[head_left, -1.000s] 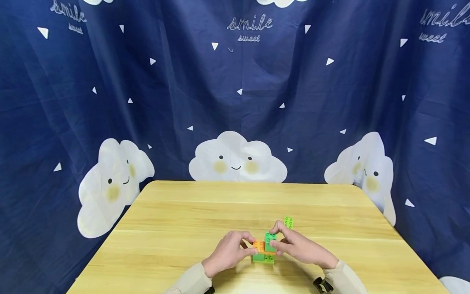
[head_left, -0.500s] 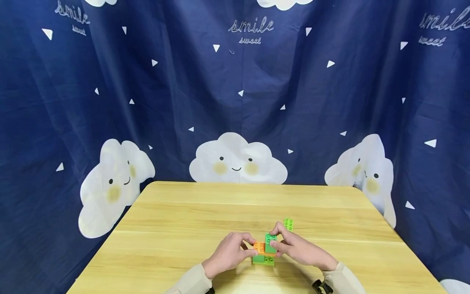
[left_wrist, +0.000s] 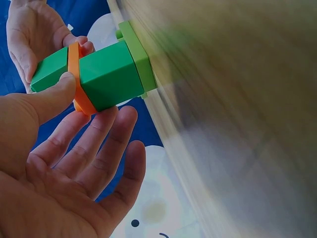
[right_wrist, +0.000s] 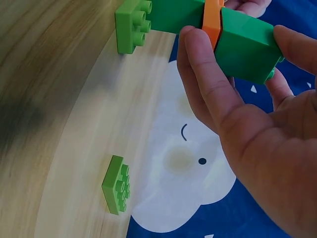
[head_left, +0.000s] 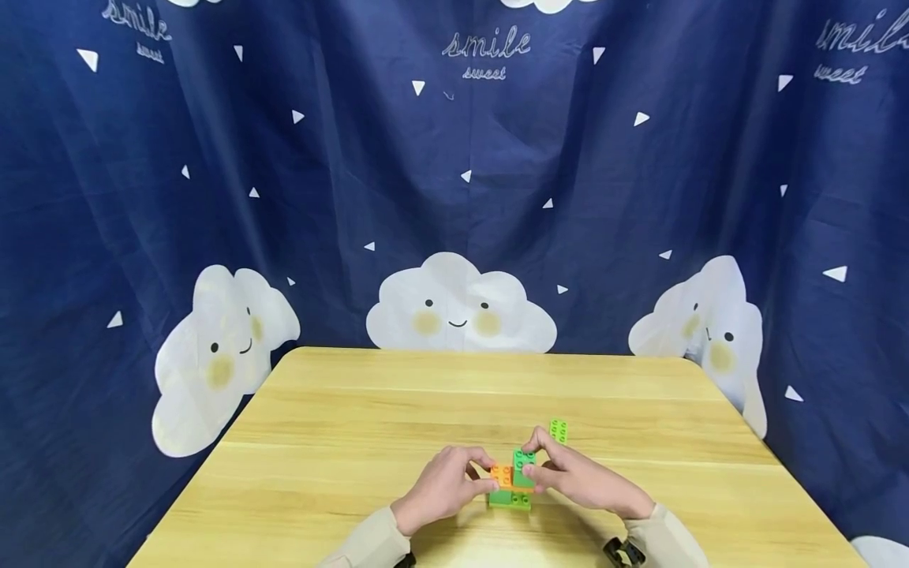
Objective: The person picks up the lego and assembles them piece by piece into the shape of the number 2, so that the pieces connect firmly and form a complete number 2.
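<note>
A stepped stack of toy building bricks stands on the table between the hands. Its base is a light green flat brick (head_left: 510, 507), topped by a tall green brick (left_wrist: 111, 77). Over that lies an orange flat brick (head_left: 501, 475), offset to the right. A second green brick (right_wrist: 247, 47) sits on the orange one's right part, studs up. My left hand (head_left: 442, 489) pinches the orange brick's left end between thumb and fingers. From the right, my right hand (head_left: 582, 476) grips the upper green brick, with fingertips also touching the orange brick's edge in the right wrist view.
Beyond the right hand, a loose light green flat brick (head_left: 559, 430) lies studs up on the wooden table (head_left: 341, 442). A dark blue curtain (head_left: 454, 213) printed with clouds hangs behind the table's far edge.
</note>
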